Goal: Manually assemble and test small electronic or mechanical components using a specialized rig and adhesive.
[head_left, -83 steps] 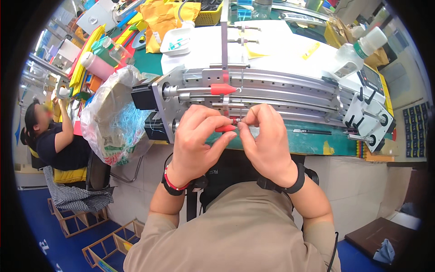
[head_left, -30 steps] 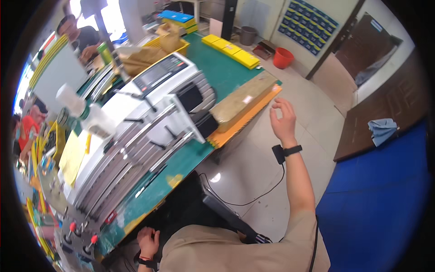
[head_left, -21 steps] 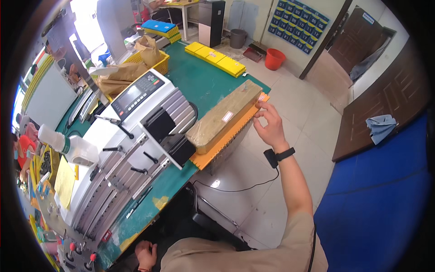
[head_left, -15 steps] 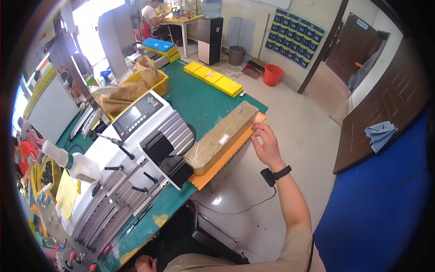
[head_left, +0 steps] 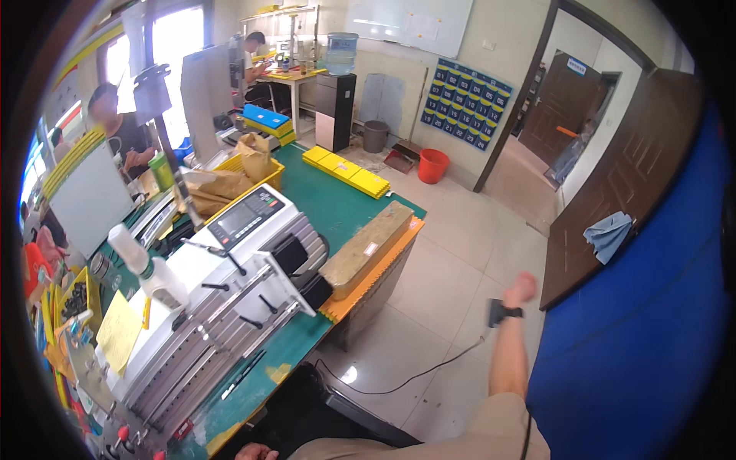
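Note:
My right hand (head_left: 521, 288) is out over the floor to the right of the table, away from everything on it. Motion smears its fingers, and a black band with a small box (head_left: 502, 312) circles that wrist. At the lower edge my left hand (head_left: 257, 452) shows only in part, low by the table's front edge, its fingers mostly cut off. On the table's right end lies a long brown block (head_left: 360, 261) in shiny wrap with a small white label. It rests on an orange strip (head_left: 391, 254) with a toothed edge.
A white machine (head_left: 253, 218) with a keypad and rails fills the near green table (head_left: 307, 176). Behind are yellow toothed strips (head_left: 345, 170) and a yellow basket (head_left: 270, 178). A cable (head_left: 429, 383) trails from my wrist. Two other people sit farther back.
My right hand has left the orange strip's far corner and swung right, out over the floor. The view has shifted, and another person now shows at the left. Block and strip stay put.

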